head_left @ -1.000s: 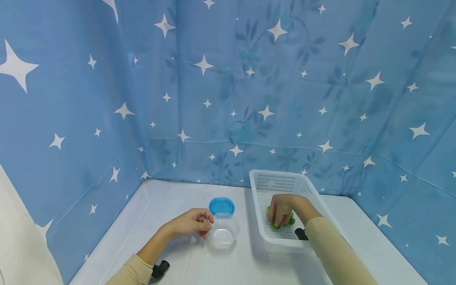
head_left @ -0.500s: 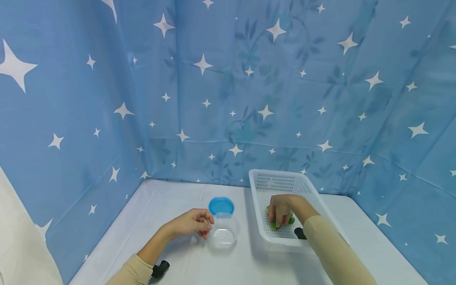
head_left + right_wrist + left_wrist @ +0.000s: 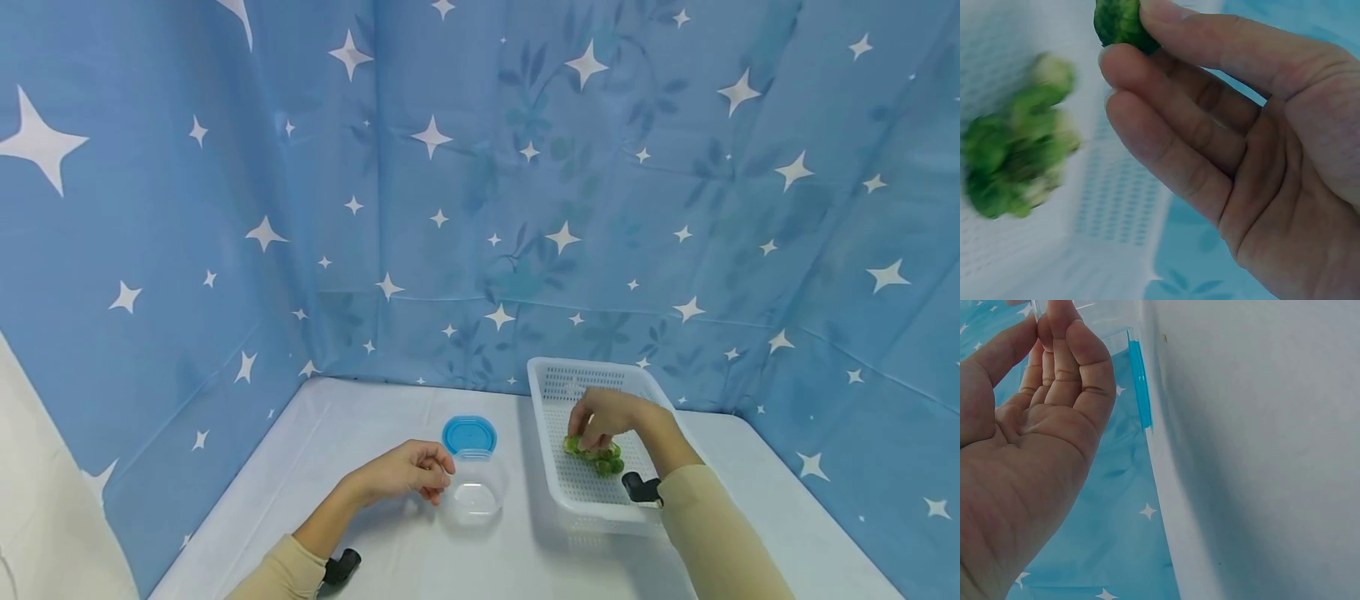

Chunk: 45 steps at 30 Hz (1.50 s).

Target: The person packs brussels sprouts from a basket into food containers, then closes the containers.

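Note:
My right hand (image 3: pixel 611 412) is over the white perforated basket (image 3: pixel 600 507), thumb and fingers pinching a green Brussels sprout (image 3: pixel 1121 26). Below it, several more Brussels sprouts (image 3: pixel 604 464) lie heaped on the basket floor; they look blurred in the right wrist view. On the left, my other hand (image 3: pixel 405 472) holds the rim of a clear plastic container (image 3: pixel 476 500) between thumb and fingertips. No contents show inside that container, which stands upright on the table. In the left wrist view, only part of the container (image 3: pixel 1107 317) appears past the fingers.
A blue lid (image 3: pixel 469 434) lies flat just behind the container. White cloth covers the table (image 3: pixel 420 558). A blue curtain (image 3: pixel 465 183) with white stars encloses the back and sides. Black wrist-camera parts (image 3: pixel 640 487) show near both sleeves.
My right hand has lifted up from the sprout heap with one Brussels sprout, uncovering more of the heap. The left hand stays at the container.

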Each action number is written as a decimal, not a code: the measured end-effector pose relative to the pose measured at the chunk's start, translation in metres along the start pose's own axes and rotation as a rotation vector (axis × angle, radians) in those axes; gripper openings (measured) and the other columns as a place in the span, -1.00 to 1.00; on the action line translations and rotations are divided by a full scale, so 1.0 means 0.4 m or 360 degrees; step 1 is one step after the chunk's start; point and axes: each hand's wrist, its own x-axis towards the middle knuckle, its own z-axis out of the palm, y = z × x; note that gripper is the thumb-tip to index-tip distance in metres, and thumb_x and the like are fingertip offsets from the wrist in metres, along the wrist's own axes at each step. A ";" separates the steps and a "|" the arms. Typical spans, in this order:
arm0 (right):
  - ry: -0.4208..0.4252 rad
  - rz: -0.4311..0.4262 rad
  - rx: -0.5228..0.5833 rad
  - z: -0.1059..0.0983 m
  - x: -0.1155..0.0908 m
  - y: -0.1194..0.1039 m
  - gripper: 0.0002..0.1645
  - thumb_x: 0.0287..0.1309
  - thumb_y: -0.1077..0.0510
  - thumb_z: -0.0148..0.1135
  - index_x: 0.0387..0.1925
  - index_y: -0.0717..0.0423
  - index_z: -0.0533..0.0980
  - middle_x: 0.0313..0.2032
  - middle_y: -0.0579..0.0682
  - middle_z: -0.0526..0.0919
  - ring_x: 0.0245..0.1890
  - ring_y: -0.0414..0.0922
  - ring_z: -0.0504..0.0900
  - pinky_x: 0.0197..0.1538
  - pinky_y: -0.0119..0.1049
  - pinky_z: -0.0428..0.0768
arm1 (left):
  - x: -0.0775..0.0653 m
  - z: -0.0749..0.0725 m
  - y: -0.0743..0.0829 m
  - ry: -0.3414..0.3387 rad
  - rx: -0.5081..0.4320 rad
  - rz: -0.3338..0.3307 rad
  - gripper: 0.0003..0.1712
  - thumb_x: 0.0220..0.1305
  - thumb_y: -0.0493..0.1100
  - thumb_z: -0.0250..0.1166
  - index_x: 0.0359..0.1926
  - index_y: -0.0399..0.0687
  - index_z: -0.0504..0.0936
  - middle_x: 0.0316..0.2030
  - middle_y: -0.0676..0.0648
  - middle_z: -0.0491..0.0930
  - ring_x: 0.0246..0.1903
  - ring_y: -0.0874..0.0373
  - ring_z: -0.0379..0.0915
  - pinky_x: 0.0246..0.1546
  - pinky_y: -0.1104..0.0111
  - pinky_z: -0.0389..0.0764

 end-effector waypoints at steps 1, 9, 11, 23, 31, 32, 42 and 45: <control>0.0025 -0.0073 -0.0010 -0.010 -0.008 -0.006 -0.82 0.18 0.38 0.44 -0.17 0.20 0.73 -0.27 0.05 0.76 -0.37 -0.02 0.76 -0.23 -0.08 0.77 | 0.000 0.001 0.000 0.0000 0.0000 0.0001 -0.65 0.46 -0.22 0.30 0.09 -0.44 0.54 -0.27 -0.30 0.67 -0.36 0.09 0.69 -0.19 0.22 0.74; 0.0502 -0.0454 0.0018 -0.015 -0.069 -0.075 -0.77 0.30 0.24 0.41 -0.02 0.15 0.70 -0.16 0.05 0.76 -0.29 -0.16 0.73 -0.23 -0.21 0.75 | 0.001 0.003 0.002 0.0009 0.0008 -0.0003 -0.63 0.46 -0.21 0.31 0.09 -0.45 0.53 -0.32 -0.13 0.66 -0.36 0.10 0.67 -0.19 0.22 0.74; 0.0660 -0.0495 0.0007 0.006 -0.082 -0.100 -0.77 0.32 0.22 0.40 -0.01 0.12 0.69 -0.13 0.02 0.75 -0.25 -0.15 0.73 -0.21 -0.26 0.73 | 0.001 0.004 0.002 0.0016 0.0015 -0.0003 -0.64 0.47 -0.21 0.30 0.09 -0.45 0.53 -0.31 -0.14 0.66 -0.36 0.10 0.67 -0.18 0.21 0.73; 0.1056 -0.0620 0.0109 0.134 -0.075 -0.159 -0.86 0.34 0.22 0.40 -0.09 0.03 0.67 -0.20 -0.09 0.75 -0.20 -0.15 0.75 -0.10 -0.31 0.74 | -0.002 0.016 0.004 0.0010 0.0031 -0.0012 -0.67 0.51 -0.24 0.25 0.12 -0.42 0.52 -0.27 -0.26 0.65 -0.35 0.09 0.64 -0.16 0.19 0.72; 0.1095 -0.0603 0.0174 0.167 -0.040 -0.168 -0.85 0.35 0.19 0.39 -0.08 0.00 0.64 -0.16 -0.02 0.73 -0.21 -0.12 0.77 -0.14 -0.32 0.73 | 0.001 0.010 0.007 0.0024 0.0035 0.0016 -0.66 0.50 -0.25 0.26 0.11 -0.45 0.51 -0.29 -0.20 0.65 -0.36 0.11 0.64 -0.16 0.18 0.73; 0.1091 -0.0601 0.0175 0.172 -0.038 -0.171 -0.84 0.36 0.19 0.39 -0.07 0.01 0.63 -0.15 -0.01 0.73 -0.21 -0.10 0.78 -0.14 -0.33 0.73 | 0.002 0.010 0.006 0.0021 0.0033 0.0019 -0.66 0.50 -0.24 0.26 0.11 -0.45 0.51 -0.29 -0.18 0.65 -0.36 0.11 0.64 -0.16 0.18 0.73; 0.1112 -0.0657 0.0068 0.211 -0.014 -0.195 -0.60 0.36 0.28 0.34 0.20 0.08 0.65 -0.12 -0.02 0.67 -0.18 -0.12 0.76 -0.11 -0.39 0.72 | 0.005 0.012 0.001 0.0019 0.0036 0.0022 -0.65 0.50 -0.21 0.27 0.11 -0.42 0.52 -0.30 -0.19 0.64 -0.35 0.11 0.63 -0.17 0.20 0.73; 0.1086 -0.0662 0.0056 0.221 -0.006 -0.200 -0.67 0.36 0.28 0.33 0.12 0.08 0.69 -0.10 -0.01 0.68 -0.19 -0.13 0.76 -0.13 -0.39 0.72 | 0.004 0.013 0.000 0.0027 0.0040 0.0017 -0.65 0.50 -0.21 0.28 0.10 -0.42 0.52 -0.30 -0.16 0.64 -0.35 0.11 0.64 -0.17 0.20 0.73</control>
